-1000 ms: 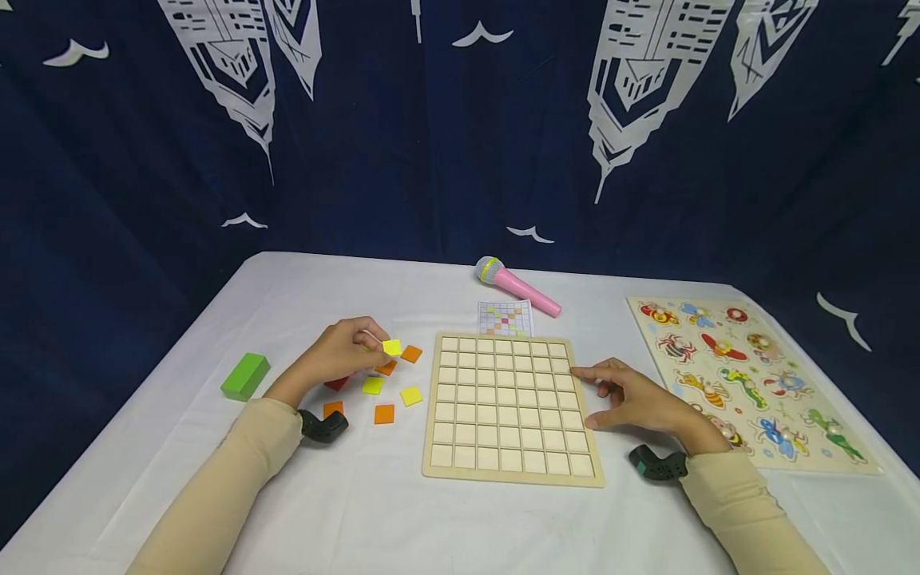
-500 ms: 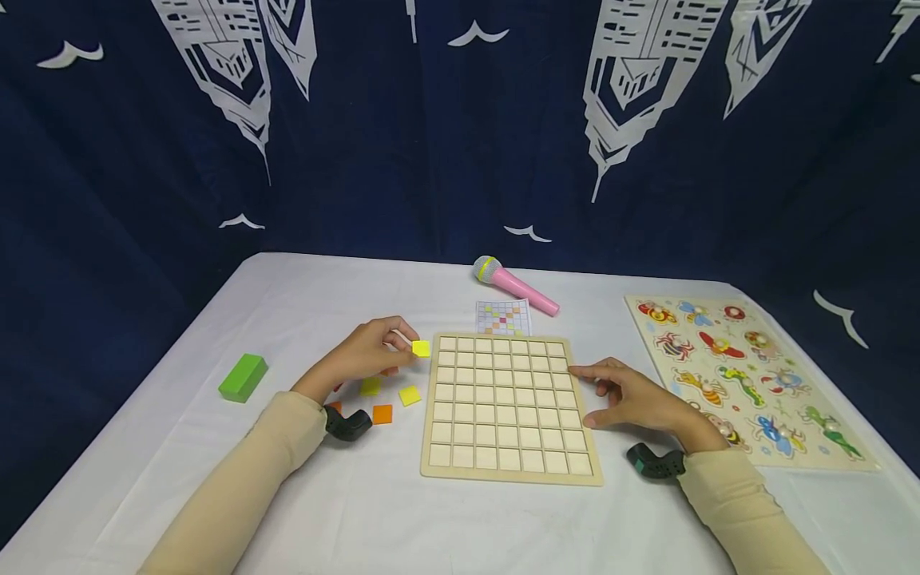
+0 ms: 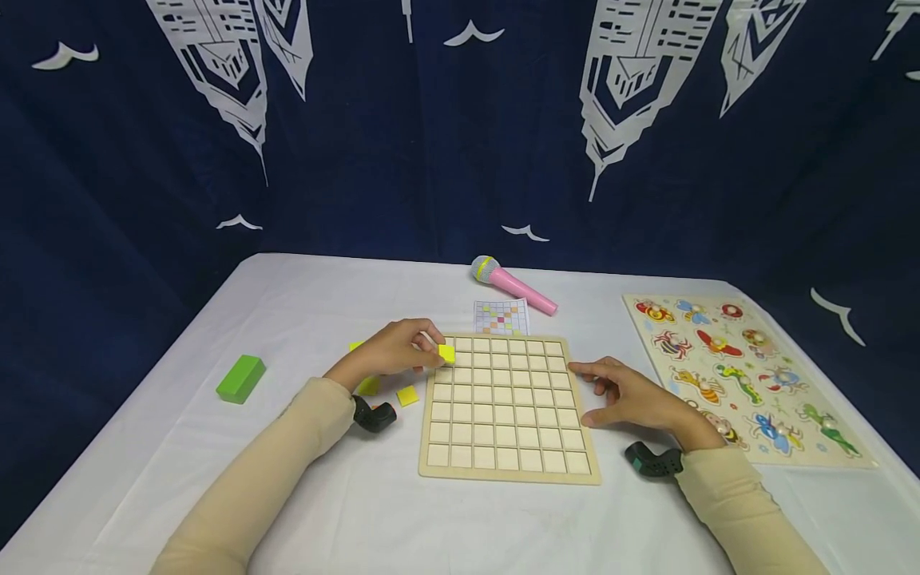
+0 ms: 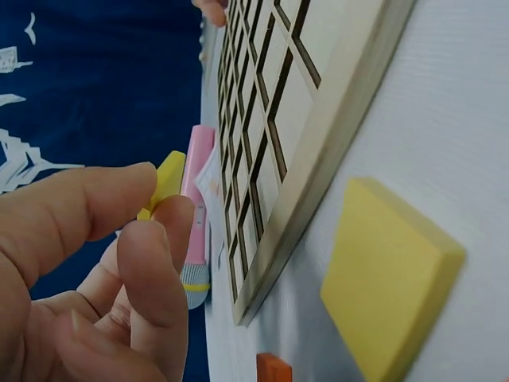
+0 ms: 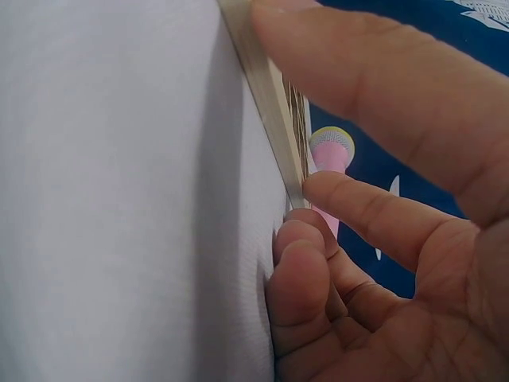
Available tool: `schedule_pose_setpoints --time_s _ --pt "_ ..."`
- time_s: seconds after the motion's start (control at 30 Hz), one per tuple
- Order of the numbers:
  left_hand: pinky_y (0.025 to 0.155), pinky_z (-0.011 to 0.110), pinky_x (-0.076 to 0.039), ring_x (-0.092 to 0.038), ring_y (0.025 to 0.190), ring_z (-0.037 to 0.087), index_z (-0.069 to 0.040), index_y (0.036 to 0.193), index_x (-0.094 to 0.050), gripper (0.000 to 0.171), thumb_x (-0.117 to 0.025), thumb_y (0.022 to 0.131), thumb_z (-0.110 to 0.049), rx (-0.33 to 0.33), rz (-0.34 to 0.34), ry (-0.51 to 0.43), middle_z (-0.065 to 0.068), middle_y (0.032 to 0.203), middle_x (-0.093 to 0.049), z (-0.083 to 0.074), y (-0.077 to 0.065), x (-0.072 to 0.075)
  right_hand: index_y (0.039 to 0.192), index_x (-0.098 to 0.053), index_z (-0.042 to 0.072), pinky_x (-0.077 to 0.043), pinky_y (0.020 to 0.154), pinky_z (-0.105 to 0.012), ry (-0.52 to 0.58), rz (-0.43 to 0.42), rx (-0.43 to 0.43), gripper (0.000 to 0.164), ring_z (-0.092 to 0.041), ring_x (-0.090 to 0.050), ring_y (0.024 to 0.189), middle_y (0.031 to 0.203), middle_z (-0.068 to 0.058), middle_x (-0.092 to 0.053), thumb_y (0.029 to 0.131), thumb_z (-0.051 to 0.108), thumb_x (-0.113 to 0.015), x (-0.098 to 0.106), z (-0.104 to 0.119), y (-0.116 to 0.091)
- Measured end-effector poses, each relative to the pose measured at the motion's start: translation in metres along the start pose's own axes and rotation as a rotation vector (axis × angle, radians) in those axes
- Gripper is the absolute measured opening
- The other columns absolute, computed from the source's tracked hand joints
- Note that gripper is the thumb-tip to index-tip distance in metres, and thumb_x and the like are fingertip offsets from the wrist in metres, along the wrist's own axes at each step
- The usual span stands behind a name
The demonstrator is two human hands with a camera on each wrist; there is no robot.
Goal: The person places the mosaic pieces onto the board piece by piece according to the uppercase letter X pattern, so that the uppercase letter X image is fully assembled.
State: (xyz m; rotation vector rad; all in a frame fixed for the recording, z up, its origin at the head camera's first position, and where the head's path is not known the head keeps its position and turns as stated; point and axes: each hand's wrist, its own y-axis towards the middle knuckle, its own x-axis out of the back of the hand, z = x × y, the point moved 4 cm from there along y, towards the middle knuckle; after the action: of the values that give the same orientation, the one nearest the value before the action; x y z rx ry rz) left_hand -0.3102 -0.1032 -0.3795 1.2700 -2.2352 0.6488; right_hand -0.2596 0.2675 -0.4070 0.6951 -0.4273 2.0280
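Observation:
Between thumb and forefinger, my left hand point(image 3: 399, 347) pinches a small yellow square tile point(image 3: 446, 354) over the upper left corner of the wooden grid board point(image 3: 509, 479). In the left wrist view that tile point(image 4: 169, 181) is tilted between the fingertips, apart from the board. My right hand point(image 3: 636, 398) touches the board's right edge with thumb and forefinger, the other fingers curled beneath. Another yellow tile point(image 3: 407, 395) lies just left of the board. More yellow tiles and an orange tile point(image 4: 273, 368) are partly hidden by the left hand and wrist.
Behind the board lies a small printed colour-grid card point(image 3: 501, 317), with a pink toy microphone point(image 3: 521, 289) beyond it. A green block point(image 3: 241, 378) stands at the left. An insect puzzle board point(image 3: 747, 379) lies at the right on the white-clothed table point(image 3: 345, 519).
My left hand has carried the yellow tile rightward, from the loose tiles to above the board's upper left corner. The right hand has stayed on the board's edge.

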Motion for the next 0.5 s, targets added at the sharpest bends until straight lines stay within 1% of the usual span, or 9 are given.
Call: schedule_pose_setpoints --time_s 0.07,0.13,0.2,0.3,0.37,0.43,0.5 --pt "0.057 0.028 -0.038 -0.062 0.071 0.017 -0.009 0.128 -0.068 0.036 -0.081 0.097 -0.021 0.024 0.007 0.015 0.002 0.096 -0.072 0.000 0.004 -0.002 0.152 -0.050 -0.012 -0.041 0.070 -0.027 -0.002 0.000 0.001 0.085 -0.017 -0.043 0.083 0.105 -0.008 -0.049 0.082 0.006 -0.094 0.000 0.000 0.000" --pt "0.054 0.028 -0.035 -0.059 0.071 0.017 -0.010 0.129 -0.068 0.036 -0.080 0.098 -0.022 0.039 0.016 0.034 0.002 0.094 -0.072 0.000 0.007 -0.003 0.152 -0.050 -0.012 -0.041 0.070 -0.027 -0.005 0.001 0.001 0.085 -0.017 -0.043 0.082 0.105 -0.008 -0.049 0.082 0.006 -0.094 0.000 0.000 0.000" --pt "0.055 0.029 -0.037 -0.058 0.073 0.017 -0.010 0.130 -0.068 0.037 -0.080 0.098 -0.023 0.043 0.025 0.057 0.002 0.091 -0.072 0.000 0.011 -0.004 0.152 -0.050 -0.012 -0.041 0.070 -0.027 -0.005 0.002 -0.001 0.085 -0.017 -0.043 0.082 0.105 -0.008 -0.049 0.082 0.006 -0.094 0.000 0.000 0.000" --pt "0.068 0.030 -0.044 -0.060 0.077 0.017 -0.009 0.129 -0.069 0.037 -0.080 0.098 -0.023 0.032 0.032 0.085 0.002 0.089 -0.072 -0.002 0.016 -0.006 0.152 -0.051 -0.012 -0.041 0.069 -0.027 0.003 0.000 -0.001 0.084 -0.017 -0.043 0.083 0.105 -0.008 -0.049 0.082 0.006 -0.094 0.000 0.001 0.000" --pt "0.078 0.032 -0.045 -0.062 0.078 0.016 -0.008 0.128 -0.069 0.036 -0.080 0.097 -0.023 0.032 0.033 0.086 0.001 0.089 -0.073 -0.004 0.018 -0.007 0.152 -0.051 -0.012 -0.041 0.070 -0.027 0.009 -0.003 -0.001 0.084 -0.018 -0.043 0.083 0.105 -0.009 -0.049 0.082 0.006 -0.094 0.000 0.001 0.001" --pt "0.082 0.033 -0.045 -0.062 0.078 0.016 -0.007 0.127 -0.070 0.035 -0.081 0.097 -0.022 0.038 0.033 0.077 0.001 0.089 -0.073 -0.006 0.019 -0.009 0.152 -0.051 -0.012 -0.041 0.069 -0.027 0.010 -0.004 0.002 0.084 -0.018 -0.043 0.083 0.105 -0.009 -0.049 0.082 0.006 -0.094 0.000 0.001 0.001" --pt "0.083 0.033 -0.045 -0.062 0.077 0.016 -0.006 0.125 -0.070 0.034 -0.081 0.096 -0.020 0.052 0.031 0.063 0.001 0.089 -0.073 -0.007 0.021 -0.010 0.152 -0.051 -0.012 -0.041 0.070 -0.027 0.007 -0.003 0.003 0.084 -0.018 -0.043 0.083 0.106 -0.009 -0.049 0.082 0.006 -0.094 0.000 0.001 0.000"
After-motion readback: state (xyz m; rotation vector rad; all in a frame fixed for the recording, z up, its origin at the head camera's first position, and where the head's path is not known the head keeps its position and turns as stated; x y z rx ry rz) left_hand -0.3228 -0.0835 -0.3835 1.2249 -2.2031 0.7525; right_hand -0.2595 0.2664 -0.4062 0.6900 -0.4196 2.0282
